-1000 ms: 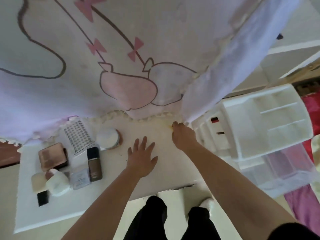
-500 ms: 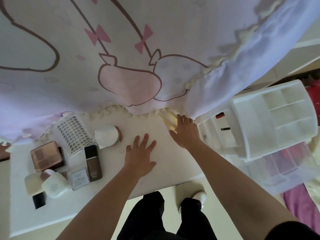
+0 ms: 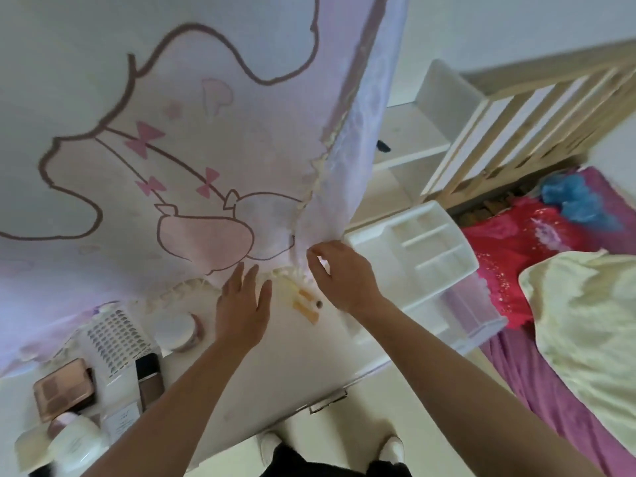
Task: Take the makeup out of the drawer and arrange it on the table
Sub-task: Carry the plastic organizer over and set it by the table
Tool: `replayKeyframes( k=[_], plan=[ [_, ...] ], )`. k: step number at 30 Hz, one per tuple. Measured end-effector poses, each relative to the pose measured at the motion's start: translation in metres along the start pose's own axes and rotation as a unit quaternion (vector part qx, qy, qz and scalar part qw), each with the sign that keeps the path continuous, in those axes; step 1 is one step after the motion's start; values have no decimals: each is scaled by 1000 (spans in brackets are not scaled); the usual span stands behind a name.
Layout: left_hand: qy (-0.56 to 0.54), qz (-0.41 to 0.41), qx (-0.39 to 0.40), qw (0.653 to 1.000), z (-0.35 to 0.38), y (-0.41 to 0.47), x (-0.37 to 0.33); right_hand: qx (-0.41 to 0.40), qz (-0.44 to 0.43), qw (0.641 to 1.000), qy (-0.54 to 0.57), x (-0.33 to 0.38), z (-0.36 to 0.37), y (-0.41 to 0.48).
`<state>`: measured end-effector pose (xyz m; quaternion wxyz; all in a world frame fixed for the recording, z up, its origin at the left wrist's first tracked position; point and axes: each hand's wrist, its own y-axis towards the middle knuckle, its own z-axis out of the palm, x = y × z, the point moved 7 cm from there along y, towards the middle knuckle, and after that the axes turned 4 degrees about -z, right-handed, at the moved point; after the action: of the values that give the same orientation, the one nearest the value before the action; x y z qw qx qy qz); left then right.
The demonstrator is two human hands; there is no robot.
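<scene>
Part of the job looks done: makeup [image 3: 77, 445] lies on the desk [image 3: 292, 366] at 8 o'clock, with a palette [image 3: 63, 390], bottle [image 3: 149, 378], jar [image 3: 179, 330] and nail sheet [image 3: 118, 335]. Two small tubes [image 3: 306, 304] lie mid-desk under the curtain [image 3: 206, 166] hem. The left hand [image 3: 241, 311] is flat, its grip spread. The right hand [image 3: 344, 275] curls at the hem (apparently pinching it). The drawer unit [image 3: 413, 249] stands at 3 o'clock, its contents hidden.

Bare forearms [image 3: 165, 401]; black trousers [image 3: 292, 463]; white shoes [image 3: 271, 444].
</scene>
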<state>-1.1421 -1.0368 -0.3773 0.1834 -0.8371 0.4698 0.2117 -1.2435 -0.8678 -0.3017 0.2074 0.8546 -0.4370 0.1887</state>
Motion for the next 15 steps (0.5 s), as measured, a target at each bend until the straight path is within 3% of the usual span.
replayKeyframes(
  k=[4,7,10,12,15],
  plan=[
    [-18,104,-24,994,14,-24,-80,-133,-15,991,13,-37,-61,-23],
    [-9,194,-36,980,32,-56,-142,-171,50,984,-19,-85,-91,-53],
    [59,232,9,971,64,-81,-181,-182,243,952,-48,-149,-111,-96],
    [90,212,53,972,83,-90,-193,-173,392,903,-1,-189,-114,-132],
    [103,164,100,976,93,-94,-202,-194,527,818,129,-226,-107,-175]
  ],
)
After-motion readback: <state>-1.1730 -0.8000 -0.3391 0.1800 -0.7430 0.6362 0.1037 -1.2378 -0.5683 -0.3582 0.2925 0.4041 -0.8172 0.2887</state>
